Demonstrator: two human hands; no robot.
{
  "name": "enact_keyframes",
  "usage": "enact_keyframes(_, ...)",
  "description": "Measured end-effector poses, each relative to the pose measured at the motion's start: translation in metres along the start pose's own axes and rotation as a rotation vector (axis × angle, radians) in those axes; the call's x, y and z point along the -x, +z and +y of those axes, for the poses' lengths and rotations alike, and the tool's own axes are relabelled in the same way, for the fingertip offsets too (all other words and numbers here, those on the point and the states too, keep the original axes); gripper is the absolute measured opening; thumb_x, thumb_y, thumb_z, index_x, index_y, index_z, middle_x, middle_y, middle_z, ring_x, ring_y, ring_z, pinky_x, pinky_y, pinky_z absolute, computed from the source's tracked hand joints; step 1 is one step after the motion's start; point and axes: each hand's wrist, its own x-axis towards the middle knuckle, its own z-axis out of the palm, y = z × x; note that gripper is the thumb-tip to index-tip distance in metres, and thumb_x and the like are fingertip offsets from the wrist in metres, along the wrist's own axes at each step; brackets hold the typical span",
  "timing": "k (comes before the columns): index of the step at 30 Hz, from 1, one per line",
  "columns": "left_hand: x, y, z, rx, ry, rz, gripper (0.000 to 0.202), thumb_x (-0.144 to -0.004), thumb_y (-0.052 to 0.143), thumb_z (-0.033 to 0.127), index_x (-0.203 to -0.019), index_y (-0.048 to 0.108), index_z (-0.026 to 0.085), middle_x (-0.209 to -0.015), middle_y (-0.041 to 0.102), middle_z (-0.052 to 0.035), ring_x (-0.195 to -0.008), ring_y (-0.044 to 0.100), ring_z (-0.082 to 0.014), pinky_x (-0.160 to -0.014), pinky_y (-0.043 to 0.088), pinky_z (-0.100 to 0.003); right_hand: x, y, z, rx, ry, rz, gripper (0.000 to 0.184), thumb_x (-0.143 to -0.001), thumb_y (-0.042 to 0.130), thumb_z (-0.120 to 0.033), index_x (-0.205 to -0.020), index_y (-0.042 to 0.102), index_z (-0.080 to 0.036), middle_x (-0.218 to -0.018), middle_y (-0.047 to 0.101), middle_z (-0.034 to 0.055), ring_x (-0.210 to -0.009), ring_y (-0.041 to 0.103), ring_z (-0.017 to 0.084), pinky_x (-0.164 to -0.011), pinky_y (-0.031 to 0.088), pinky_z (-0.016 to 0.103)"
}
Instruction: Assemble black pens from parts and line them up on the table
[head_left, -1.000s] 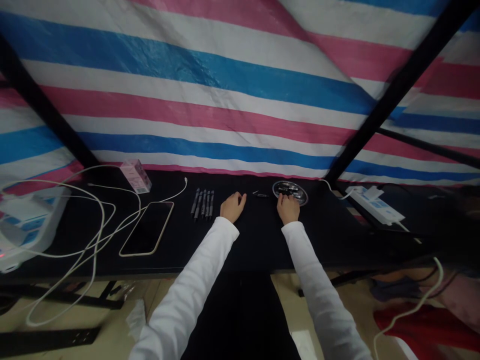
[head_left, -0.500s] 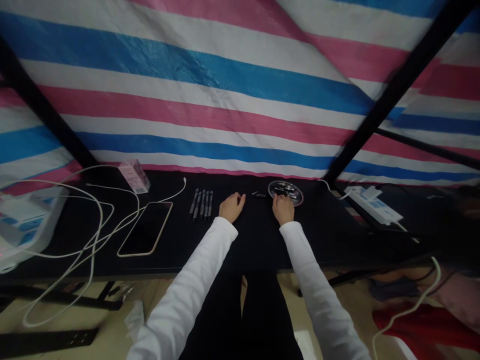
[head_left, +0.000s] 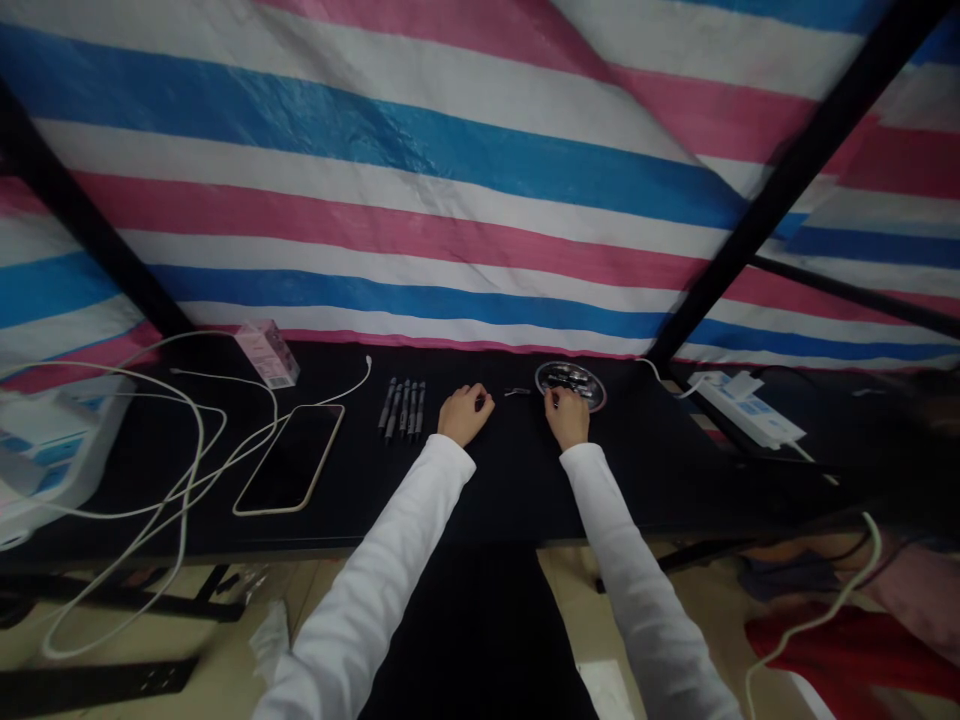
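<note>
Close in, the person's right hand (head_left: 568,418) sits at the near edge of a round, clear dish (head_left: 538,379) at the table's centre, its fingers curled down and drawn together. They may be pinching something small, but the knuckles hide the fingertips, so that cannot be told. The dish holds a cluster of small dark parts, too small to identify. It looks light and shallow, and is probably best taken by its rim, while the parts would likely need a careful fingertip pinch.

Just left of the dish lies a small dark piece (head_left: 517,391), near the person's left hand (head_left: 465,415). That hand rests loosely curled on the black tabletop (head_left: 487,485), and whether it holds anything cannot be told. Further left stands a tight row of dark pens (head_left: 403,408), which should be stiff and easy to grip by the barrel.

Beyond them lie a smartphone (head_left: 289,460) and a tangle of white cable (head_left: 201,450), with a pink box (head_left: 267,353) at the table's far edge. A white power strip (head_left: 750,410) sits at the right. A striped pink, blue and white tarpaulin (head_left: 480,160) fills the upper frame. No writing is legible on anything.
</note>
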Motion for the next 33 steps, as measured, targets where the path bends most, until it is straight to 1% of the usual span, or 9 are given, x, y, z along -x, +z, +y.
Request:
enact_keyframes(4,0.001,-0.001,0.000,-0.008,0.040,0.005,0.021,-0.086,0.042,0.037,-0.086,0.059,0.025,-0.076,0.054,-0.0013,-0.078,0.052,-0.0147,-0.067,0.035,-0.025,-0.001,-0.002,0.000,-0.072,0.036,-0.021,0.030,-0.088,0.040,-0.031,-0.085,0.065,-0.015,-0.083,0.067,0.0100,-0.077,0.057,0.020,-0.071,0.031,0.030)
enact_keyframes(9,0.001,0.001,-0.003,0.013,0.089,0.005,0.030,-0.086,0.040,0.046,-0.090,0.063,0.027,-0.076,0.053,-0.0019,-0.078,0.051,-0.0152,-0.069,0.035,-0.026,-0.002,-0.001,0.001,-0.126,0.027,-0.001,0.030,-0.087,0.041,-0.032,-0.087,0.065,-0.016,-0.086,0.067,0.0100,-0.083,0.056,0.021,-0.074,0.032,0.032)
enact_keyframes(14,0.001,0.003,-0.004,-0.009,0.118,-0.005,0.031,-0.087,0.039,0.046,-0.091,0.064,0.027,-0.076,0.053,-0.0021,-0.077,0.051,-0.0154,-0.070,0.035,-0.026,-0.003,0.001,0.002,-0.231,0.063,-0.018,0.030,-0.086,0.042,-0.036,-0.086,0.065,-0.016,-0.085,0.067,0.0086,-0.083,0.056,0.021,-0.077,0.032,0.033)
enact_keyframes(20,0.001,0.003,-0.004,-0.018,0.111,-0.021,0.031,-0.087,0.038,0.044,-0.093,0.063,0.027,-0.077,0.053,-0.0026,-0.078,0.050,-0.0155,-0.072,0.036,-0.026,-0.002,0.001,0.001,-0.341,0.145,-0.016,0.033,-0.084,0.042,-0.040,-0.083,0.064,-0.015,-0.080,0.067,0.0080,-0.079,0.057,0.022,-0.080,0.031,0.036)
enact_keyframes(23,0.001,0.002,-0.004,-0.020,0.101,-0.032,0.030,-0.087,0.039,0.044,-0.093,0.063,0.027,-0.078,0.053,-0.0027,-0.080,0.051,-0.0157,-0.074,0.037,-0.027,-0.001,-0.001,0.000,-0.353,0.184,-0.001,0.032,-0.083,0.043,-0.040,-0.081,0.062,-0.015,-0.076,0.067,0.0073,-0.077,0.057,0.022,-0.080,0.030,0.036)
enact_keyframes(25,0.001,0.002,-0.003,-0.020,0.094,-0.045,0.031,-0.088,0.038,0.044,-0.093,0.063,0.026,-0.079,0.053,-0.0029,-0.081,0.051,-0.0158,-0.074,0.037,-0.026,-0.001,-0.002,0.001,-0.324,0.191,0.028,0.031,-0.084,0.042,-0.039,-0.081,0.061,-0.015,-0.078,0.066,0.0086,-0.080,0.057,0.023,-0.081,0.029,0.037)
enact_keyframes(27,0.001,0.002,-0.003,-0.019,0.091,-0.053,0.031,-0.088,0.038,0.044,-0.094,0.063,0.026,-0.079,0.053,-0.0031,-0.081,0.051,-0.0157,-0.074,0.037,-0.026,-0.001,-0.005,0.002,-0.291,0.173,0.069,0.029,-0.085,0.042,-0.037,-0.082,0.060,-0.015,-0.082,0.066,0.0100,-0.085,0.056,0.024,-0.081,0.029,0.037)
enact_keyframes(29,0.001,0.002,-0.003,-0.016,0.094,-0.043,0.031,-0.088,0.038,0.044,-0.094,0.063,0.026,-0.080,0.053,-0.0031,-0.081,0.051,-0.0157,-0.074,0.037,-0.026,-0.001,-0.007,0.001,-0.291,0.119,0.100,0.027,-0.086,0.042,-0.035,-0.086,0.059,-0.014,-0.085,0.066,0.0103,-0.087,0.055,0.023,-0.081,0.029,0.035)
enact_keyframes(33,0.001,0.004,-0.004,-0.012,0.101,-0.003,0.030,-0.087,0.039,0.043,-0.093,0.063,0.026,-0.078,0.053,-0.0029,-0.080,0.051,-0.0157,-0.073,0.036,-0.026,0.000,-0.010,-0.007,-0.362,-0.119,0.071,0.025,-0.089,0.040,-0.033,-0.091,0.059,-0.016,-0.089,0.065,0.0077,-0.081,0.056,0.019,-0.081,0.030,0.033)
